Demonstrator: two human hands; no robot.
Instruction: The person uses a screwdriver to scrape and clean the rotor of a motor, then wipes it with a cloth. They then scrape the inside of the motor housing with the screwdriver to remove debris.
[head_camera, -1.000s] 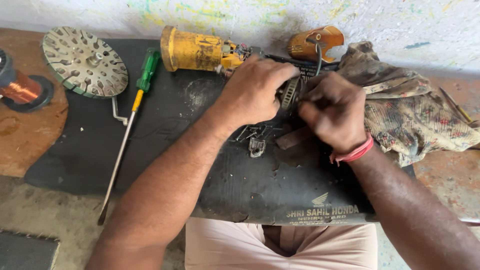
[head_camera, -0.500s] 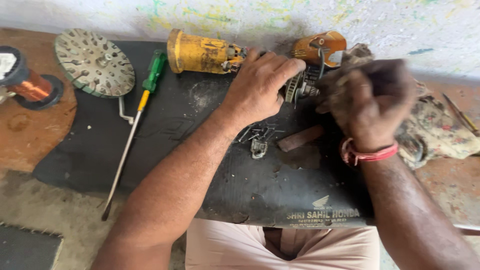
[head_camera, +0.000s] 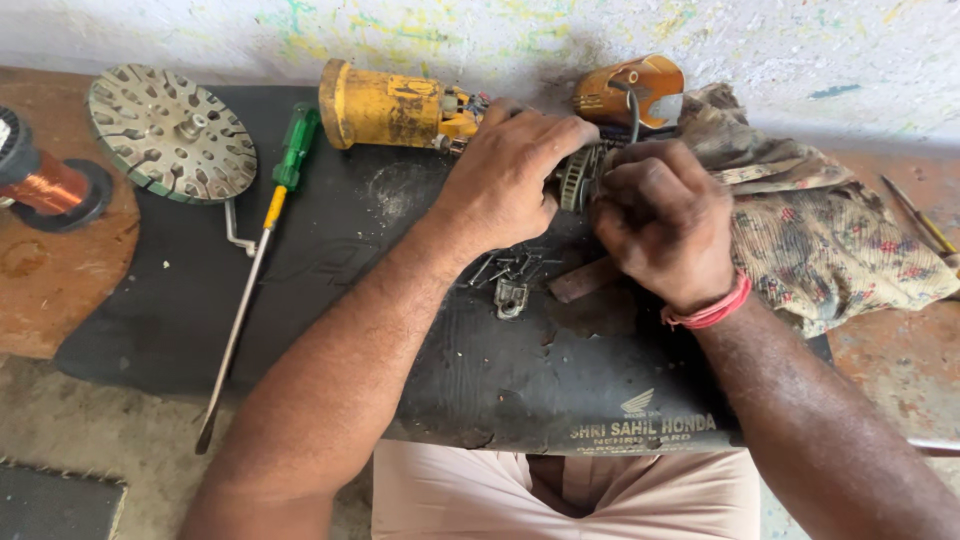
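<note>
Metal toothed gear (head_camera: 573, 178) between left hand (head_camera: 510, 170) and right hand (head_camera: 662, 222), both clamped on it.

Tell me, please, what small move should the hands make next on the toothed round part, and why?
Probably keep the left hand steady on the toothed round part while the right hand works at it. Both hands already close around it, and the loose screws lie just below, so it seems half apart.

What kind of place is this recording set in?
Probably a small repair workshop for power tools or motors. A dismantled yellow tool body lies on a black rubber mat, with a long green-handled screwdriver, a copper wire coil and loose screws nearby.
</note>
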